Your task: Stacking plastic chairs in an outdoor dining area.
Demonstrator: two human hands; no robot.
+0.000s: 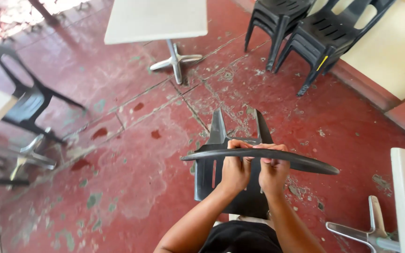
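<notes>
Two hands grip the black plastic chair (230,187) by its curved top rail — my left hand (236,168) and right hand (273,172) side by side, fingers curled over it — above the worn red floor (132,154), stacked black chairs (315,33) well beyond.

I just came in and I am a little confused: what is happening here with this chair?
A person grips the top edge of a black plastic chair with both hands, the left hand and the right hand side by side, fingers wrapped over the backrest. The chair is seen from above, over a worn red floor. Two stacks of black chairs stand ahead on the right, a white table ahead, and another black chair on the left.
</notes>
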